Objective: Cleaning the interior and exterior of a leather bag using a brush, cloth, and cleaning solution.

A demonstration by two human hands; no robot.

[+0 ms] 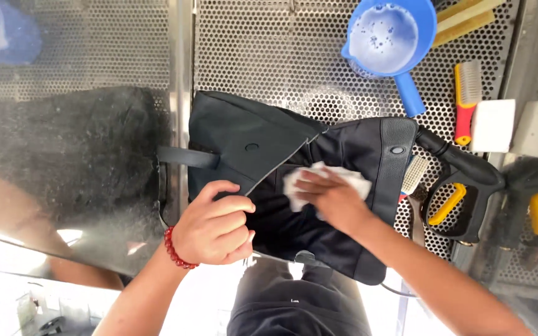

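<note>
Wiping, head view: right hand [334, 198] pressed flat on a white cloth [322, 180], fingers spread over it, rubbing the dark panel of a black leather bag [269, 155] that lies across the perforated metal tabletop [269, 56].

- Left hand [216, 224], red bead bracelet [175, 249] at the wrist: clenched on the bag's near edge, pinning it.
- Bag: centre of the tabletop, flap folded back, strap [185, 157] running left over a steel divider.
- Blue scoop [388, 34] with water and suds: far right, its handle just beside the bag's far corner.
- Red-handled brush [466, 99], two white sponge blocks [493, 124]: right, apart from the bag.
- Black spray gun with yellow trigger [462, 193]: right, touching or nearly touching the bag's end.
- Small bristle brush [415, 174]: at the bag's right edge.

Risks, as judged:
- Loosened left grip would let the bag slide under the wiping stroke.
- A wide stroke to the right could knock the small brush or the spray gun.
- A nudged scoop could spill onto the leather.
- The strap might snag at the divider if the bag is tugged.
</note>
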